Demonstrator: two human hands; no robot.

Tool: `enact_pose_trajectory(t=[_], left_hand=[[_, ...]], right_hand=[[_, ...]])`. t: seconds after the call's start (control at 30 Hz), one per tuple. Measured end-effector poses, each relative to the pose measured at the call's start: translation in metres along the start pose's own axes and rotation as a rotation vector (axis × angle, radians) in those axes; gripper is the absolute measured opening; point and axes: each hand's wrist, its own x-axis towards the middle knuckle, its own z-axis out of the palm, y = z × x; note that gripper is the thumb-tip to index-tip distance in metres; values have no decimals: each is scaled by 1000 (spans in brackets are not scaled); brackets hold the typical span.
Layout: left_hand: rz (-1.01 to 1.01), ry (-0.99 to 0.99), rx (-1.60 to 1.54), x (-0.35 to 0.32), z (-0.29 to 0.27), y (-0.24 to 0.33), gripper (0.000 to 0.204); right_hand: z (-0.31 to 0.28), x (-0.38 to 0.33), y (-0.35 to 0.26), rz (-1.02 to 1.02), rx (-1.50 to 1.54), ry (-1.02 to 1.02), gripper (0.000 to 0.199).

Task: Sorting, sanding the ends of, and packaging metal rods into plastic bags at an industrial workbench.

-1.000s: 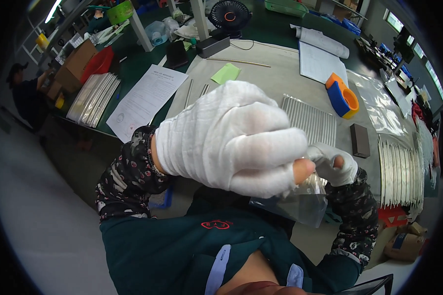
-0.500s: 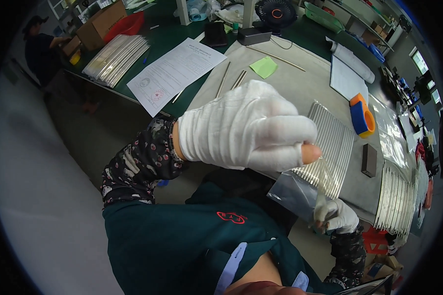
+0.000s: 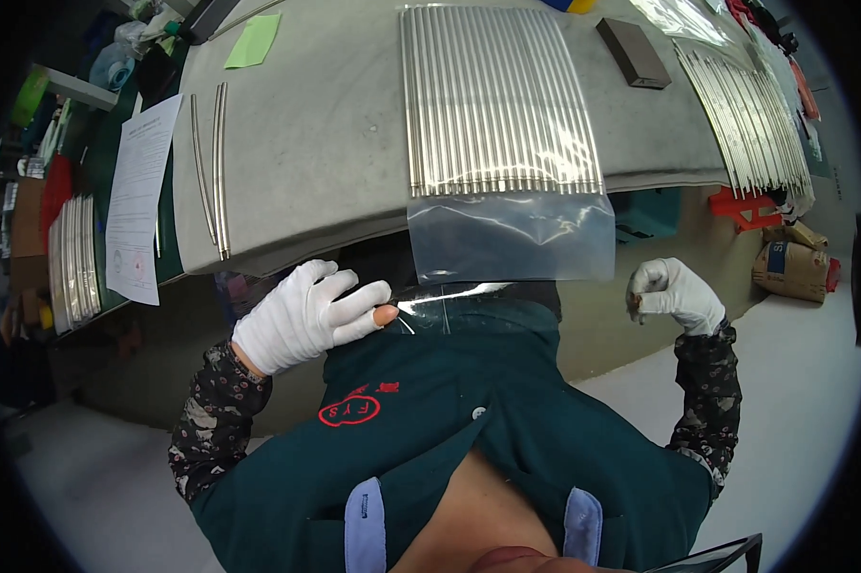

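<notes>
Head view, looking down over the person's chest to a grey bench [image 3: 335, 143]. A flat row of thin metal rods [image 3: 500, 95] lies on the bench, their near ends at its front edge. A clear plastic bag [image 3: 512, 237] hangs from that edge just below the rod ends, its lower part reaching toward the person's body; whether the rod ends sit inside its mouth cannot be told.

The left hand [image 3: 306, 315], in a white glove, has its fingers [image 3: 359, 310] extended and loosely spread, one bare fingertip touching the near edge of the bag film; no closed grip on it is visible. The right hand [image 3: 674, 294], also gloved, is raised to the side, well apart from the bag, curled into a fist; whether it holds anything cannot be told.

As judged from this layout, the rods are gathered and aligned and the bag is brought up to them, but the rods lie almost wholly on the bench, so bagging appears barely begun.

Elsewhere: a few loose rods [image 3: 211, 167] at left, a printed sheet [image 3: 139, 201], a dark block [image 3: 633, 53], and a further rod batch [image 3: 750, 115] at right.
</notes>
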Motion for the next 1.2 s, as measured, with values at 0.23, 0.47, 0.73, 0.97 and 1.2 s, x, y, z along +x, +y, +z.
enact_pose_trajectory(t=[0.23,0.47,0.73,0.97,1.2], left_hand=[[-21,-91,194,6,35,-4,50],[-77,93,311,2,37,-5,44],[-97,169,351,-3,36,-5,38],[-133,257,340,0,39,-8,34],[-135,242,314,-4,22,-3,33]], right_hand=[[6,12,6,77,-363,288,13],[13,17,-14,-22,-423,366,12],[14,18,-25,-67,-449,340,13],[14,14,-24,-67,-413,341,12],[10,10,-24,-68,-392,311,11]])
